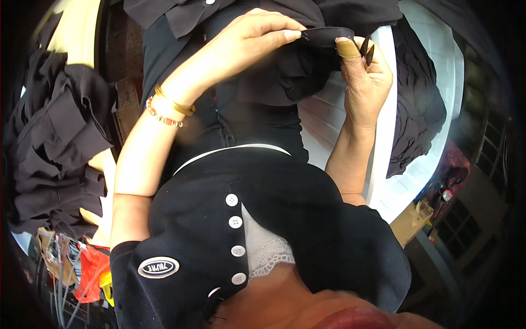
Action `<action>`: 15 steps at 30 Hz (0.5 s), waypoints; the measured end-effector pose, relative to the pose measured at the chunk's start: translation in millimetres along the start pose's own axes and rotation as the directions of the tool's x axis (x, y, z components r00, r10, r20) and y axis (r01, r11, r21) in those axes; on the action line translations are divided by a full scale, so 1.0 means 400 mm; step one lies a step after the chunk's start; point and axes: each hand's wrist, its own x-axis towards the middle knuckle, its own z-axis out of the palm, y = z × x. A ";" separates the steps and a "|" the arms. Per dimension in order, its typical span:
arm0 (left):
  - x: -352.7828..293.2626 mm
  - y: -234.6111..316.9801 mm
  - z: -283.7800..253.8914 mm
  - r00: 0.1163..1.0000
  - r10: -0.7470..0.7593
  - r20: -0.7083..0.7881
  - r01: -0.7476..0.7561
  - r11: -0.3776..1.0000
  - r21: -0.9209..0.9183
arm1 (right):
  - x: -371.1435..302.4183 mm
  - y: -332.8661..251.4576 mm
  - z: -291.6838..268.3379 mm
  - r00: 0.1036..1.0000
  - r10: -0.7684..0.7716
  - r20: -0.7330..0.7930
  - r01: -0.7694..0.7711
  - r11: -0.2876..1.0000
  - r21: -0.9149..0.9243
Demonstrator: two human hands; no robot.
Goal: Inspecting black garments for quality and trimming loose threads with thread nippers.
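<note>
A narrow dark strip of a black garment [326, 36], perhaps a collar or a waistband, stretches between my two hands. My left hand [263, 34] pinches its left end between thumb and fingertips. At the other end, my right hand [366, 77] grips the strip with thumb and fingers; a tan wrap [348, 48] covers part of that thumb. Two dark pointed blades [368, 52], like those of thread snips, stick out by the right fingers; their handles are hidden. More of the black cloth [279, 79] hangs below the strip over my lap.
Dark ruffled garments [60, 126] are heaped on the left. A white plastic tub [383, 115] on the right contains crumpled dark cloth [419, 98]. A red bag [92, 271] is at the lower left. A brown box [411, 222] stands at the lower right.
</note>
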 end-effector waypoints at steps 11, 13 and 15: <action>-0.001 0.023 -0.034 0.997 0.071 0.014 -0.072 0.990 0.119 | -0.036 0.001 -0.009 0.988 0.138 -0.071 -0.134 0.989 0.063; -0.005 0.031 -0.047 0.994 0.075 0.079 -0.082 0.992 0.094 | -0.040 0.003 -0.003 0.989 0.124 -0.080 -0.121 0.992 0.040; -0.004 0.037 -0.050 0.994 0.075 0.081 -0.082 0.992 0.098 | -0.041 0.005 -0.001 0.988 0.111 -0.104 -0.108 0.994 0.034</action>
